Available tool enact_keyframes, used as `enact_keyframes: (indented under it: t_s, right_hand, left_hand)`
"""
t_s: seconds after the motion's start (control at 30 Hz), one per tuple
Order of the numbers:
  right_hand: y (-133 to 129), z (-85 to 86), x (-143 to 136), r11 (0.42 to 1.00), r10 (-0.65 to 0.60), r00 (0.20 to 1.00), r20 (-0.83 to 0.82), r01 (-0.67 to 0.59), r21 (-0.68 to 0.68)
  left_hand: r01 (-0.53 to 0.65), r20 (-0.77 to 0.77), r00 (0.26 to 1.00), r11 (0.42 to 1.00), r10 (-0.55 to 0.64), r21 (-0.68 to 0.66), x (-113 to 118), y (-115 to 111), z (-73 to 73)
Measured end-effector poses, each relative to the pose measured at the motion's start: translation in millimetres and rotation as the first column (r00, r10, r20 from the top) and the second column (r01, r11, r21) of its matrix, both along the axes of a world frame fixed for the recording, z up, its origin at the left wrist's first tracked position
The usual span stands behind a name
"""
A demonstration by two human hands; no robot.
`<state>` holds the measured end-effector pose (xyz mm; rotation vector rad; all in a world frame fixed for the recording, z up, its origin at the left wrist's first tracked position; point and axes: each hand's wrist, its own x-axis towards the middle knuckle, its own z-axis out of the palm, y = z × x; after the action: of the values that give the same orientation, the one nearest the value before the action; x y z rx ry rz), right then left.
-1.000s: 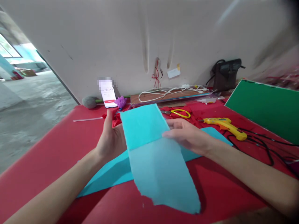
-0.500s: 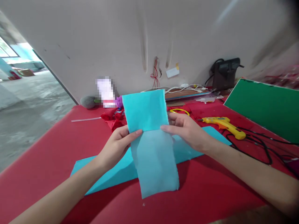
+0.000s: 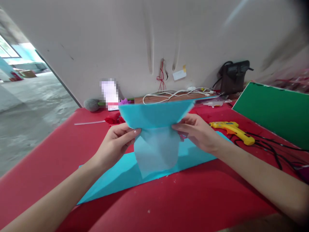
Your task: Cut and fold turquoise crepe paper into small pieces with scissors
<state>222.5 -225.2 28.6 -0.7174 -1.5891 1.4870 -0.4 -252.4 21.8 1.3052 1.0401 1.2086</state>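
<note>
A turquoise paper piece (image 3: 156,115) hangs in the air between my hands, its upper part brighter and flared out, its lower part pale and hanging down. My left hand (image 3: 118,138) pinches its left edge between thumb and fingers. On the right edge, my right hand (image 3: 196,130) pinches it the same way, with some fingers behind the paper. Beneath it a long turquoise sheet (image 3: 113,178) lies slantwise on the red table (image 3: 149,206). The held paper covers the middle of that sheet.
To the right lie a yellow glue gun (image 3: 231,129) with black cords and a green board (image 3: 272,112). Red flowers (image 3: 113,119), a grey round object (image 3: 91,104) and a blurred phone-like screen (image 3: 110,93) are at the back left. White cables (image 3: 169,95) and a dark bag (image 3: 234,77) lie behind.
The upper part of the held paper has tilted and spread wider, and its lower part has swung up and away. My hands have moved slightly apart and still grip the edges.
</note>
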Motion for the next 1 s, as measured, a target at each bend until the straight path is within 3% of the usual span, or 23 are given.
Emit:
enact_keyframes:
  t_s: [0.37,0.57,0.77,0.87,1.0]
  right_hand:
    - [-3.4,4.7,2.0,0.997,-0.070,0.992,0.105,0.068,0.023]
    - [-3.0,6.0,2.8,0.996,-0.033,0.993,0.110,0.024,0.081]
    - [-9.4,9.9,-2.5,0.982,-0.162,0.970,0.180,0.140,0.129]
    - [-7.9,8.5,-2.1,0.973,-0.205,0.972,0.119,0.189,0.135]
    - [-2.7,6.1,0.0,0.970,-0.227,0.971,0.069,0.219,0.105]
  left_hand:
    - [0.030,-0.018,0.999,0.999,-0.030,-0.010,3.6,-4.6,11.2]
    - [0.117,0.046,0.992,0.993,-0.118,0.023,2.2,-2.3,11.0]
    - [0.054,0.002,0.999,0.998,-0.054,-0.014,6.1,-2.0,7.3]
    - [0.173,0.171,0.974,0.977,-0.151,-0.123,11.8,-3.9,4.4]
    - [0.395,0.366,0.882,0.889,-0.296,-0.233,17.5,-5.3,-1.1]
